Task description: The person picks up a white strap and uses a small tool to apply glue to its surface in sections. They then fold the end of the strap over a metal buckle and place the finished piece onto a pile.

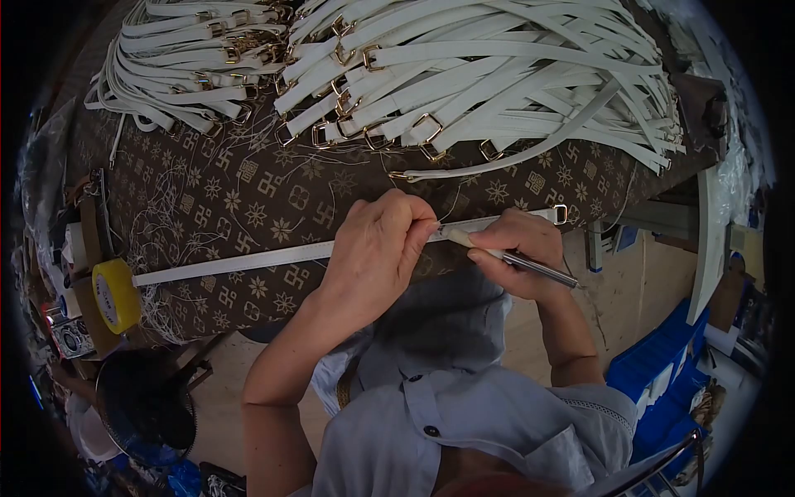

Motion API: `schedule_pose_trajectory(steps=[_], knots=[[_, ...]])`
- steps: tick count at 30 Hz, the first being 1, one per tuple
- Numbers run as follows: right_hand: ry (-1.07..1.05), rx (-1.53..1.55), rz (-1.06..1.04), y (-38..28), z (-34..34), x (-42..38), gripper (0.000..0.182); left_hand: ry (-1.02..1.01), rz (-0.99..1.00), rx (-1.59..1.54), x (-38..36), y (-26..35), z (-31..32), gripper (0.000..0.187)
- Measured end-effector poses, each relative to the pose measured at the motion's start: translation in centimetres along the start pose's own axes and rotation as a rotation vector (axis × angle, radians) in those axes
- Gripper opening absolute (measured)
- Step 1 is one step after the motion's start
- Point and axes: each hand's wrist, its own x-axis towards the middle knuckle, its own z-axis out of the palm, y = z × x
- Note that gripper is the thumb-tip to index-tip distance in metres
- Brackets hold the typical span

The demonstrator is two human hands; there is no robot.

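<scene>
Across the table (186,186), 9 to 3 o'clock: white strap (248,262), buckle (561,214) toward 3. Apparently fine work mid-strap; calls for steady fingertips. Left hand (368,248) nearly closed, pinching at strap; anything finer gripped, cannot tell. Right hand (526,244) closed round slim tool (542,271). Heaped straps (497,91), 12 to 1.

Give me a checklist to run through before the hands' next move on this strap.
1. Tool gripped in right hand: ok.
2. Left hand at the white strap: ok.
3. Strap flat and untwisted left of the hands: ok.
4. Buckle clear of the fingers: ok.
5. Strap's left end clear of loose threads: not ok.
6. Tool tip correctly placed: cannot tell, too small.
</scene>
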Motion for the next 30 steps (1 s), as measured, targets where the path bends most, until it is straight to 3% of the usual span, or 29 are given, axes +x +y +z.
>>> schedule_pose_trajectory(steps=[5, 7, 8, 10, 11, 12, 14, 17, 20, 22, 24, 25, 30], knots=[[0.003, 0.000, 0.001, 0.0, -0.2, 0.0, 0.018, -0.007, -0.016, -0.010, -0.1, 0.1, -0.3, 0.013], [0.032, 0.049, 0.024, 0.1, -0.2, -0.4, 0.018, -0.012, -0.402, -0.458, -0.4, 0.3, -1.1, 0.015], [0.059, 0.099, 0.048, 0.2, -0.3, -0.6, 0.018, -0.007, -0.402, -0.455, -0.6, 0.2, -1.6, 0.015], [0.110, 0.188, 0.079, 0.3, -0.6, -1.2, 0.018, 0.265, -0.273, -0.536, -1.1, -0.2, -2.9, 0.021], [0.162, 0.273, 0.114, 0.4, -0.8, -1.5, 0.018, 0.199, -0.173, -0.116, -1.4, 0.1, -4.0, 0.028], [0.160, 0.278, 0.109, 0.8, -0.6, -2.0, 0.018, 0.204, -0.174, -0.110, -1.7, 0.3, -4.0, 0.028], [0.309, 0.377, 0.149, 1.4, 0.0, -2.9, 0.020, 0.006, -0.080, 0.395, -2.5, 0.8, -3.4, 0.031], [0.385, 0.413, 0.151, 1.1, 0.6, -2.9, 0.022, 0.069, -0.040, 0.327, -2.8, 0.5, -2.3, 0.023], [0.493, 0.039, 0.085, 1.2, 1.5, -2.5, 0.021, 0.117, -0.027, 0.264, -2.8, 0.2, -1.5, 0.016], [0.500, 0.045, 0.010, 1.9, 2.1, -2.2, 0.022, -0.004, -0.003, 0.201, -2.8, 0.0, -1.4, 0.012], [0.465, -0.251, 0.121, 2.5, 2.0, -2.7, 0.023, -0.040, -0.008, 0.144, -2.6, 0.5, -1.1, 0.011], [0.499, -0.196, 0.121, 2.1, 2.1, -2.5, 0.023, -0.109, 0.019, 0.052, -2.6, 0.6, -1.0, 0.011], [0.707, -0.353, -0.007, 1.9, -2.6, -2.0, 0.023, 0.011, 0.092, 0.217, -4.4, -0.4, -6.0, 0.018]])
